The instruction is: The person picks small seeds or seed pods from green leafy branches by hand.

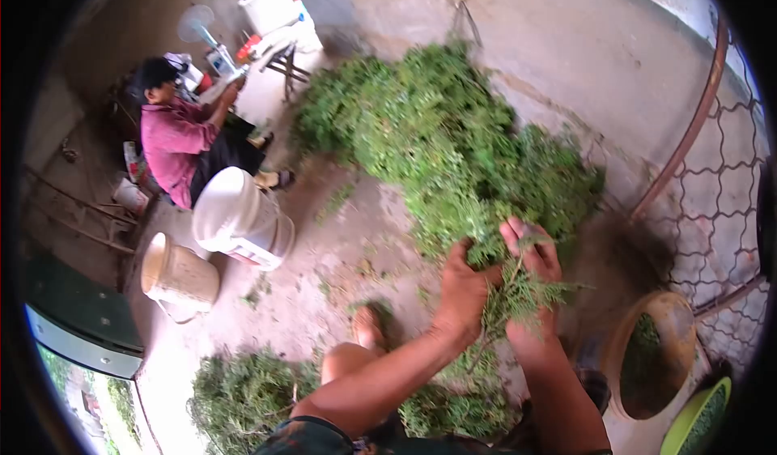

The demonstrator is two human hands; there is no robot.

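Both hands are at a leafy green sprig (524, 295) with fine, feathery needles, in the lower right middle of the head view. My left hand (463, 295) is closed around the sprig's left side, near its stem. My right hand (536, 253) has its fingers curled and pinched at the upper part of the sprig; foliage hides part of the palm. Just beyond my fingers rises a large heap of green branches (437, 123) against the wall. More cut branches (243, 390) lie on the floor by my legs.
A co-worker in a pink shirt (174, 143) sits at the upper left. White buckets (231, 212) and a cream bucket (180, 273) stand between us. At right are a tub holding greenery (688, 333), a green basin (698, 418) and a wire mesh (720, 180). A fan (196, 24) stands behind.
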